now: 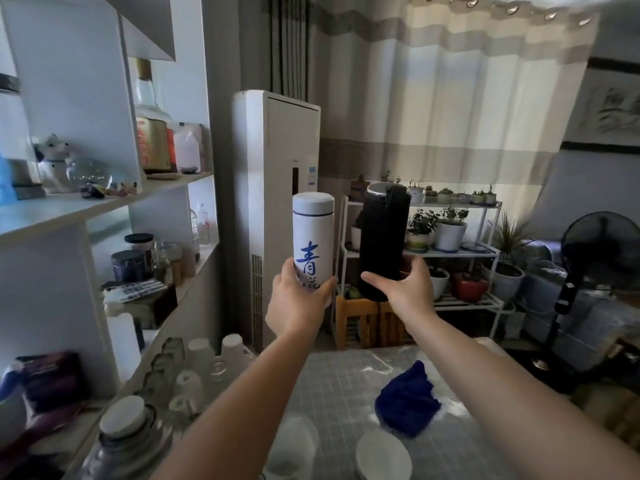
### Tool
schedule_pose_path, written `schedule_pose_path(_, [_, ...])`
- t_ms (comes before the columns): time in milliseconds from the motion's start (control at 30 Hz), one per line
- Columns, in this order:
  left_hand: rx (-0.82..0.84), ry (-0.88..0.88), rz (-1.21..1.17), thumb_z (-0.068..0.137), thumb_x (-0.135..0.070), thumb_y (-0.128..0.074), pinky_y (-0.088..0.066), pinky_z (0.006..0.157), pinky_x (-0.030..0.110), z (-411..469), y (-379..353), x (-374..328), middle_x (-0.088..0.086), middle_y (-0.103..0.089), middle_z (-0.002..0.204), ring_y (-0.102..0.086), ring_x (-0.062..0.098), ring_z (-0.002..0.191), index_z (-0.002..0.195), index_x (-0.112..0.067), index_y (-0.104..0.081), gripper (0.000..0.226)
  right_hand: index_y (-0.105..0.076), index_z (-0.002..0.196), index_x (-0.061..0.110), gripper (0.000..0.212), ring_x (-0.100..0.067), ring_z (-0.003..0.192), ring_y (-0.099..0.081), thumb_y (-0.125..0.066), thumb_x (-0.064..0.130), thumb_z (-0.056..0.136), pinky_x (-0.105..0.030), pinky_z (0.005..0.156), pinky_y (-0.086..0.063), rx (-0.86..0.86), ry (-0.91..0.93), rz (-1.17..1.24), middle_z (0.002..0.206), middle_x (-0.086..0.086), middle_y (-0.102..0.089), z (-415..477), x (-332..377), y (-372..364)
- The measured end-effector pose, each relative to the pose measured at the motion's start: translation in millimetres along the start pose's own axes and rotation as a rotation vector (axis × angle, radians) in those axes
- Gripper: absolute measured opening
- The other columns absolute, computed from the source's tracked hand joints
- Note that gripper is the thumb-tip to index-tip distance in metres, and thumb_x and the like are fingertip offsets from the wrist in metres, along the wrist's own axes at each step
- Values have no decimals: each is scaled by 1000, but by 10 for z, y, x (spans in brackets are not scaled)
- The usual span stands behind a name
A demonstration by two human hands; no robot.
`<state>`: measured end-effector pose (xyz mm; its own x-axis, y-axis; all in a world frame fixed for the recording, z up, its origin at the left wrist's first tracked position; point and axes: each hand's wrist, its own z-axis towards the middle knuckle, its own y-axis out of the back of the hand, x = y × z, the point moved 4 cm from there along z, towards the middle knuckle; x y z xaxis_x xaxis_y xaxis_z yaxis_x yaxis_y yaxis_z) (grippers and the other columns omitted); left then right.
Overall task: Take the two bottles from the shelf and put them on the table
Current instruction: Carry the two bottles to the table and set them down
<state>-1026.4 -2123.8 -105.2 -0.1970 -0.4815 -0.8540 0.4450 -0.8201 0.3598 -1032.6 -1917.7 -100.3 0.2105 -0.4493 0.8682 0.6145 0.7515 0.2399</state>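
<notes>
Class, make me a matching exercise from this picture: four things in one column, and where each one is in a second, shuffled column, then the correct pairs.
Things:
1. white bottle
2. black bottle
3. blue cloth
4. dog figurine

Places:
A. lying on the table
B. held up in the right hand
C. standing on a shelf
D. held up in the left hand

Pairs: 1-D, 2-B, 3-A, 4-C

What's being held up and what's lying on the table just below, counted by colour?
White: 2, the white bottle in the left hand and a white bowl
Black: 1, the black bottle in the right hand
Blue: 1, the blue cloth
Total: 4
</notes>
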Motion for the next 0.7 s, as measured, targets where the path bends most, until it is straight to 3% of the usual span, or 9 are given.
schedule_pose_path(100, [37, 31, -21, 67, -58, -72, -52, 65, 36, -288, -230, 22, -8, -56, 98, -56, 12, 79, 106, -34, -46, 53, -46, 103, 24, 69, -21, 101, -57, -85, 50, 52, -35, 79, -48, -36, -28, -42, 111, -1, -59, -92, -213, 223])
schedule_pose_path(200, [78, 68, -46, 68, -56, -73, -56, 73, 45, -576, -469, 61, -6, -60, 100, -60, 16, 87, 111, -31, -48, 56, -45, 103, 26, 71, -21, 101, -57, -85, 52, 51, -36, 79, -48, -50, -63, -69, 112, -1, -59, -167, -437, 471])
schedule_pose_path(400, [119, 99, -77, 69, -51, -76, -57, 76, 45, -1078, -915, 159, -3, -62, 107, -62, 18, 93, 120, -28, -47, 63, -46, 105, 28, 69, -16, 101, -56, -85, 49, 53, -33, 82, -47, -56, -128, -63, 112, 3, -59, -360, -993, 980])
schedule_pose_path(567, [156, 72, -25, 67, -52, -76, -56, 71, 38, -1501, -1243, 222, -10, -58, 106, -58, 12, 91, 117, -31, -45, 63, -48, 112, 23, 70, -14, 102, -55, -85, 42, 57, -30, 82, -45, -81, -166, -94, 115, 4, -56, -573, -1492, 1410])
schedule_pose_path(700, [214, 49, 2, 64, -54, -77, -47, 63, 31, -1785, -1480, 285, -15, -53, 97, -55, 9, 83, 109, -34, -46, 59, -48, 108, 24, 64, -14, 102, -55, -86, 35, 58, -29, 81, -45, -64, -177, -103, 115, 3, -55, -705, -1776, 1659])
